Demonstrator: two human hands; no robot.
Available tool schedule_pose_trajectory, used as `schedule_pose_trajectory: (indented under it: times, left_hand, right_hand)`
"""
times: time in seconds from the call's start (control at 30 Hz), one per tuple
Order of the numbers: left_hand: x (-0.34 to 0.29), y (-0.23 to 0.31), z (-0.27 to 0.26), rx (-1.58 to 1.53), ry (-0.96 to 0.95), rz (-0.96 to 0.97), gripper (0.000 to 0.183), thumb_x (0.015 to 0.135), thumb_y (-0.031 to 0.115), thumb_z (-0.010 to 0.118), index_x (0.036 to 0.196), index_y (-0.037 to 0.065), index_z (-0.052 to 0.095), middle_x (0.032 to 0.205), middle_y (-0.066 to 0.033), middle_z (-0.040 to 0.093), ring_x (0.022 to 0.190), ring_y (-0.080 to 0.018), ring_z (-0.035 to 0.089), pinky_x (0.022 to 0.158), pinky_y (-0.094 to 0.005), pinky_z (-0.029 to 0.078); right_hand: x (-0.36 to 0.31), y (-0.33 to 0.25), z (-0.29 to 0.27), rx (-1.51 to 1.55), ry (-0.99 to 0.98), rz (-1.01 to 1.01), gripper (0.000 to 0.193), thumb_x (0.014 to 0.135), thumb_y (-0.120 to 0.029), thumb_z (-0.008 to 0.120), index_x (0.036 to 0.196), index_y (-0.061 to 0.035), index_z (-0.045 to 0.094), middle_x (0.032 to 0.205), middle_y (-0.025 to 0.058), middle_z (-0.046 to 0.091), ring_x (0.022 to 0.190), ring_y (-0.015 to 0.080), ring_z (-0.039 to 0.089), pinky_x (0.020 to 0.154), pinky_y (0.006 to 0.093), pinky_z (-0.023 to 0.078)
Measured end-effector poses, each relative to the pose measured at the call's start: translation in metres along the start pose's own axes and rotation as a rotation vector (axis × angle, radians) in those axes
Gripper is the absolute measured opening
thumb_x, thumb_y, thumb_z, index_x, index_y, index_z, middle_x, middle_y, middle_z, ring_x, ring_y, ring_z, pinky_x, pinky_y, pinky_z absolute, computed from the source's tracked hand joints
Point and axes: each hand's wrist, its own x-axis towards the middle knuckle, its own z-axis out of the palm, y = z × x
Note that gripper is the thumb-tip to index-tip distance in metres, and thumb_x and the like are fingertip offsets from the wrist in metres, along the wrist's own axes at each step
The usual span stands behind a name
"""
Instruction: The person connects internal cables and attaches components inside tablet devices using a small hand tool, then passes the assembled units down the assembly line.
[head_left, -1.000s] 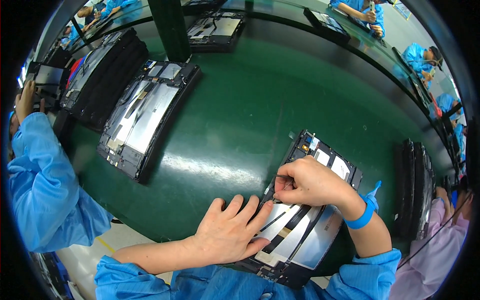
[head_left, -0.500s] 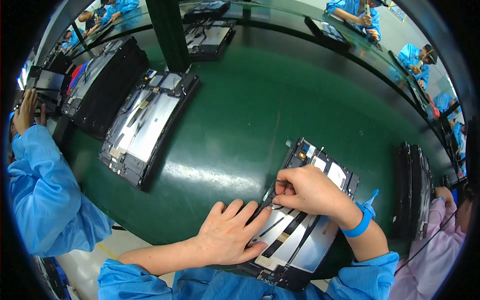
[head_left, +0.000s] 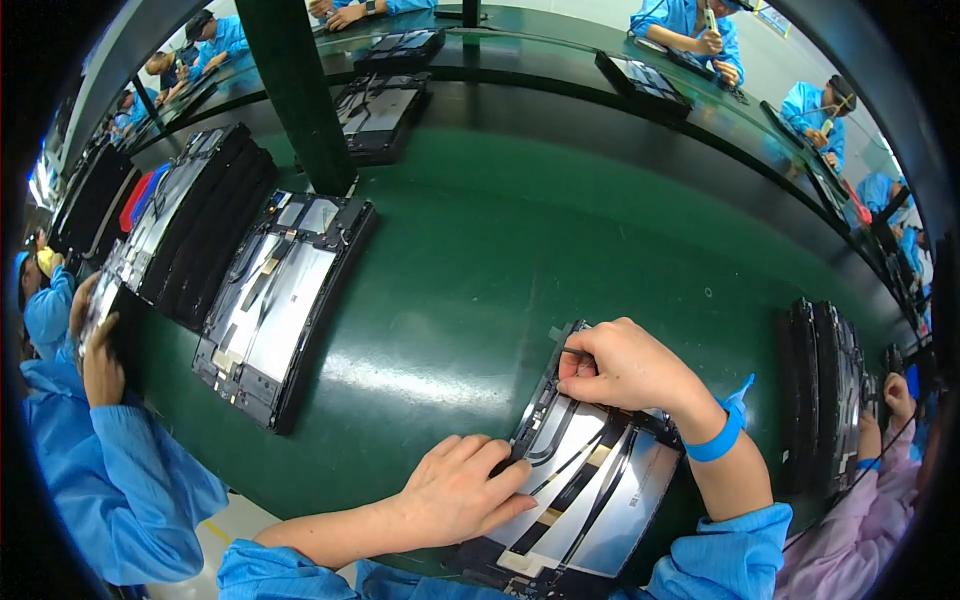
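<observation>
An opened tablet (head_left: 640,480) lies tilted on the green bench in front of me, with silver battery panels and black ribbon cables showing. My left hand (head_left: 455,495) rests at its left edge, fingers loosely stretched, index finger and thumb reaching over the rim and the silver panel. At the upper left edge, my right hand (head_left: 625,365) pinches a thin black cable (head_left: 574,351), whose dark end sticks out past the fingers. A black cable runs from under that hand down the tablet's left side. The right hand covers much of the tablet's upper part.
Another opened tablet (head_left: 285,300) lies left on the bench (head_left: 450,290), beside a stack of tablets (head_left: 215,220). A dark post (head_left: 295,100) rises behind. More tablets (head_left: 825,390) stand at right. A co-worker's hands (head_left: 100,350) hold a device at far left.
My right hand has moved up along the tablet's left edge, and the left hand has shifted slightly down. The view has tilted. The left co-worker now holds a device nearer the stack.
</observation>
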Motion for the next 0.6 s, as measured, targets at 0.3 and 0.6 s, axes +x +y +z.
schedule_pose_trajectory:
  times: [0.3,0.6]
  left_hand:
    - [0.03,-0.016,-0.008,-0.482,0.004,-0.304,0.031,0.068,0.016,0.058,0.092,0.002,0.044,0.075,-0.0102,0.048,0.061,-0.0193,0.052,0.051,-0.0278,0.043]
    - [0.081,-0.036,-0.016,-0.837,-0.346,-0.741,0.033,0.07,0.009,0.056,0.093,0.0,0.036,0.061,-0.0054,0.049,0.047,-0.0098,0.051,0.037,-0.0191,0.04]
  right_hand:
    - [0.008,0.012,0.003,0.066,-0.001,-0.03,0.016,0.057,-0.015,0.059,0.061,-0.0009,0.054,0.048,0.0073,0.05,0.045,0.0158,0.049,0.045,0.0248,0.039]
    - [0.008,0.015,0.007,0.098,0.022,-0.032,0.012,0.054,-0.012,0.055,0.06,-0.0015,0.053,0.048,0.0077,0.049,0.044,0.0164,0.048,0.044,0.0262,0.038]
